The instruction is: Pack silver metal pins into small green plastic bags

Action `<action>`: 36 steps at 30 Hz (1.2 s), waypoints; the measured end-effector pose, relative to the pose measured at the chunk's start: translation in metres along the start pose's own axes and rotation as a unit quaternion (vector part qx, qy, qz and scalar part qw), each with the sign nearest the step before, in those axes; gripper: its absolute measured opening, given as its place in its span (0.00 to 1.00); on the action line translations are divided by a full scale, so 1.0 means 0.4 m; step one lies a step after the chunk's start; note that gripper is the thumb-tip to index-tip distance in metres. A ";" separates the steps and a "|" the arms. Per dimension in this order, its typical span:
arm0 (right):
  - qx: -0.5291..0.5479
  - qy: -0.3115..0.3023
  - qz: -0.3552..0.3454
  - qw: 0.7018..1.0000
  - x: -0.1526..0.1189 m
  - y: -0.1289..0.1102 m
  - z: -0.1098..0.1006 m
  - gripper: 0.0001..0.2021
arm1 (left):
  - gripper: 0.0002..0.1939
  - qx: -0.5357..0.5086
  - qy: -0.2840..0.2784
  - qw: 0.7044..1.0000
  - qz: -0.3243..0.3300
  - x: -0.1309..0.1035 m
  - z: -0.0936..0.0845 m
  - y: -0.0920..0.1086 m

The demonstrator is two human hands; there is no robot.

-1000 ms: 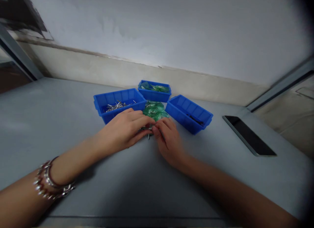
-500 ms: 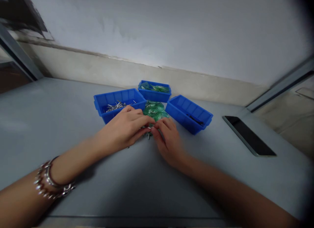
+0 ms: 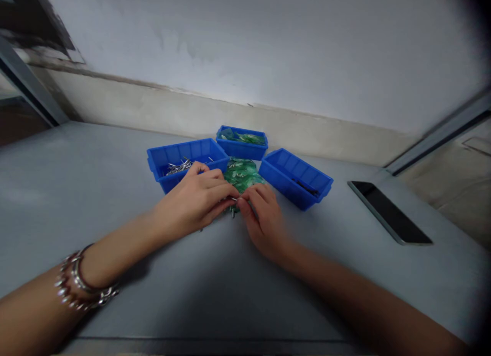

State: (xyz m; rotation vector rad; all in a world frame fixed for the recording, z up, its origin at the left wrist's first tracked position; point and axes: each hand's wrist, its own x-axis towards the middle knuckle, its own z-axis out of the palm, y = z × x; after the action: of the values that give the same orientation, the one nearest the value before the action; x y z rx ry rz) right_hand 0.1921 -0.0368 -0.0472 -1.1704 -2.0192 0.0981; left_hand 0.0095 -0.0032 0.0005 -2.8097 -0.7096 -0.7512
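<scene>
My left hand (image 3: pixel 203 195) pinches one end of a small metal piece (image 3: pixel 233 198), just in front of the left blue bin. The fingertips of my right hand (image 3: pixel 264 218) are closed at the piece's other end, and the two hands nearly touch. Behind the fingers lies a green plastic bag (image 3: pixel 241 173) with small metal bits on it. A few more metal bits (image 3: pixel 232 212) show on the table just below the fingertips. Many silver pins fill part of the left blue bin (image 3: pixel 187 150), beside my left hand.
A back blue bin (image 3: pixel 243 150) holds green plastic bags. The right blue bin (image 3: pixel 287 184) has small dark items inside. A phone (image 3: pixel 389 213) lies on the grey table (image 3: pixel 95 192) at the right, with a wall behind.
The fingertips of both hands have shifted slightly, and the metal piece between them shows more plainly. The bins, bag and phone stay where they were.
</scene>
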 end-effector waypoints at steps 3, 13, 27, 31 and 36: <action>0.010 0.015 0.005 1.000 -0.003 -0.001 -0.002 0.12 | 0.11 0.058 0.035 0.997 -0.034 -0.002 0.000 -0.004; 0.017 0.017 -0.018 1.000 -0.038 0.010 -0.007 0.10 | 0.15 0.231 0.032 0.928 -0.290 -0.011 -0.016 -0.028; -0.122 -0.147 -0.253 0.948 -0.086 -0.054 -0.019 0.20 | 0.23 0.254 -0.126 0.891 -0.355 -0.027 -0.036 -0.034; -0.106 -0.230 -0.286 0.924 -0.092 -0.075 -0.018 0.25 | 0.22 0.260 -0.112 0.886 -0.367 -0.035 -0.024 -0.044; -0.092 -0.274 -0.267 0.919 -0.088 -0.081 -0.019 0.24 | 0.21 0.272 -0.102 0.886 -0.360 -0.042 -0.008 -0.055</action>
State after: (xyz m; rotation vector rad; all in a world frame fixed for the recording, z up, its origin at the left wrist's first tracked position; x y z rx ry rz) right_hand 0.1838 -0.0845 -0.0490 -0.6960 -2.8357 -0.0469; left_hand -0.0153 0.0084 -0.0047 -2.0899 -1.7329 -0.2459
